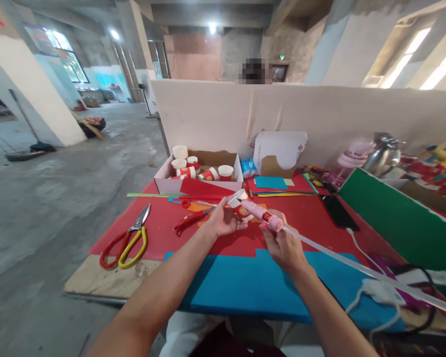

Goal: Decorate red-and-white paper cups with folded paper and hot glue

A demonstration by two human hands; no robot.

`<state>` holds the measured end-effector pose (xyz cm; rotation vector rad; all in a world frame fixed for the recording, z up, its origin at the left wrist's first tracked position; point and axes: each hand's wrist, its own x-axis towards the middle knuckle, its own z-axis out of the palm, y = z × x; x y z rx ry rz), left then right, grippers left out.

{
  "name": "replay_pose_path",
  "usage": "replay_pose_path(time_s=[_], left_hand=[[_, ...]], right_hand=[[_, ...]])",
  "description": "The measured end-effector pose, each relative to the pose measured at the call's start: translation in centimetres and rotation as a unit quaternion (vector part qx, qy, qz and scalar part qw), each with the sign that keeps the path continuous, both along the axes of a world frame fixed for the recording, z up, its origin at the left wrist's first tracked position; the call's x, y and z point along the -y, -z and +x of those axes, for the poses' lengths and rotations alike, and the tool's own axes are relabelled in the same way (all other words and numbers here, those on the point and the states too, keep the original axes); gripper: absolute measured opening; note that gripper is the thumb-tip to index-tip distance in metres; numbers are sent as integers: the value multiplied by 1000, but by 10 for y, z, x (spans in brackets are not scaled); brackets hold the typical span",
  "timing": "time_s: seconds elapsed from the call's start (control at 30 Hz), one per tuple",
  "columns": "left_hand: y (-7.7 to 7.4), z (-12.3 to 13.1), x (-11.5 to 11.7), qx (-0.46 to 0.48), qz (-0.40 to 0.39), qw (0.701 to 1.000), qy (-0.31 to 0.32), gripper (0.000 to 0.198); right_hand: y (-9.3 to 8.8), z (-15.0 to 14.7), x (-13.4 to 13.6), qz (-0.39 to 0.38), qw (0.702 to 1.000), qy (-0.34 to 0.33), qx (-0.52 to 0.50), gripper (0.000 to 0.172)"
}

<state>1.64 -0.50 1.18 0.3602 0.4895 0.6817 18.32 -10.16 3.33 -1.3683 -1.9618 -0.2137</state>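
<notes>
A paper cup (241,208), red and white with its rim tipped up, is held in my left hand (226,219) by the thumb side, over the red sheet. My right hand (285,247) is wrapped round a pink hot glue gun (262,214). The gun's nozzle end is at the cup's rim; whether it touches, I cannot tell. A long, clear glue stick (342,253) runs out of the gun's back to the right. Beside my left hand lies a red-handled tool (191,221), its working end partly hidden.
Large scissors (136,228) with red and yellow handles lie at the left edge. A cardboard box (167,184) of paper cups stands behind the hands. At the right are a phone (340,212) on a cable, a green board (394,223) and a power strip (405,285).
</notes>
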Motion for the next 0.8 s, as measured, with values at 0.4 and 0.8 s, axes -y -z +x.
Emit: replay_pose_path(time_s=[0.4,0.8], left_hand=[[4,-1,-3,1,31,1000,4,40],[10,-1,-5,0,45,999,12,46]], right_hand=[[-13,2,-4,-20,1000,9,-21,30],[-13,5,-6,-29,999,37,-5,32]])
